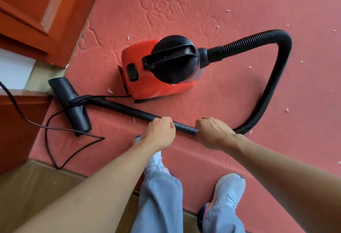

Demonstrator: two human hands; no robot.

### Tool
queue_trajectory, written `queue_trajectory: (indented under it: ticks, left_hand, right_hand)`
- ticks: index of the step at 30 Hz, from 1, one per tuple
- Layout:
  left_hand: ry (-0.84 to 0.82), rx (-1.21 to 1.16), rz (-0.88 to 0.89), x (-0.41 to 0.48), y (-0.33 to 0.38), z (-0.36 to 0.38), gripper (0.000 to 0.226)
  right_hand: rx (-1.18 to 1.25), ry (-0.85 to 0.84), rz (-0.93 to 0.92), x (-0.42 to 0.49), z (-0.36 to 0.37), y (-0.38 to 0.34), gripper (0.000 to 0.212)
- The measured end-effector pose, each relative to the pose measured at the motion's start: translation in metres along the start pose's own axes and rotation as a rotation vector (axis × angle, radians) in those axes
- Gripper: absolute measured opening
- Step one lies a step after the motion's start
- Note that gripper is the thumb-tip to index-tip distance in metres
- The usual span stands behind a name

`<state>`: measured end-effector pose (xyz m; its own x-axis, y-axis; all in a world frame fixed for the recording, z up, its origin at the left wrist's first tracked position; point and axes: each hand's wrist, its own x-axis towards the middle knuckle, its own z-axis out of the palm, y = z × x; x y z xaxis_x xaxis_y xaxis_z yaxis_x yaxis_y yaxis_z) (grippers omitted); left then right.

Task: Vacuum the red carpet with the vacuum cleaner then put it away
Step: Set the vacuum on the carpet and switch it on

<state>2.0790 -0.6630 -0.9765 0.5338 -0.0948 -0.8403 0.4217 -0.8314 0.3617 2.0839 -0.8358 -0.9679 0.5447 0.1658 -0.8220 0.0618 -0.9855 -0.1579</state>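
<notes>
Head-worn view, steeply down, near red carpet (203, 11)

Red textured carpet (230, 2) lies open rightward; a red-and-black canister vacuum (158, 66) and looped black cord (81, 153) (lying loose) crowd the left.

Vacuum cleaner body (156, 70) stands mid-carpet (203, 2). Hose (273, 77) leaves its right side and loops round to the wand (129, 110), which lies before the body. Floor head (70, 103) sits at the wand's left end, on the carpet edge, with the cord (55, 140) trailing across it. Left hand (158, 133) and right hand (212, 133) are on the wand's right end.
</notes>
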Motion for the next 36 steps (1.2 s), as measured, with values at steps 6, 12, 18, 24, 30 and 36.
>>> queue_trajectory:
  ticks: [6,12,18,24,30,36]
  left_hand:
    - [-0.068,0.113,0.022,0.036,-0.009,0.072,0.052]
    - [-0.055,0.178,-0.005,0.073,-0.021,0.102,0.058]
    - [-0.014,0.227,0.023,0.075,-0.018,0.107,0.054]
    - [0.051,0.257,0.064,0.027,0.032,0.077,0.045]
    - [0.115,0.386,0.199,-0.034,0.115,0.021,0.041]
    - [0.020,0.438,0.386,-0.105,0.208,-0.010,0.044]
  right_hand:
    - [0.034,0.050,0.021,0.043,0.092,0.044,0.039]
    - [-0.073,0.124,0.015,0.082,0.151,0.066,0.046]
    - [-0.113,0.115,0.041,0.073,0.154,0.073,0.024]
    - [-0.127,0.193,-0.039,0.005,0.075,0.078,0.030]
    - [-0.202,0.264,-0.055,-0.084,-0.028,0.083,0.031]
    - [-0.302,0.346,-0.075,-0.177,-0.108,0.096,0.029]
